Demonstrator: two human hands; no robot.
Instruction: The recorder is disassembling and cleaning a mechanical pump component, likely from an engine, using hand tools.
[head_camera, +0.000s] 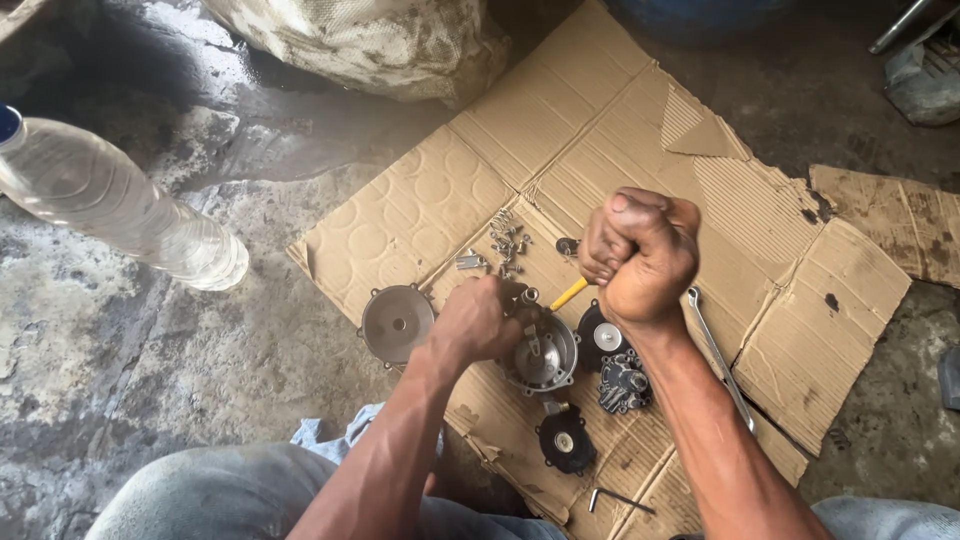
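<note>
My right hand (640, 255) is clenched around the handle of a yellow-shafted screwdriver (568, 294), whose tip points down into a round metal housing (545, 358) on the cardboard. My left hand (478, 320) grips the left rim of that housing. A round metal cover (396, 322) lies just left of it. Two black diaphragm discs (600, 338) (566, 440) and a dark ribbed metal part (624, 384) lie to the right and below.
A flattened cardboard sheet (620, 130) covers the wet concrete floor. Several screws and a spring (506, 240) lie on it, with a spanner (722, 360) and a hex key (618, 497). A plastic bottle (110, 205) lies left; a sack (370, 40) sits at the top.
</note>
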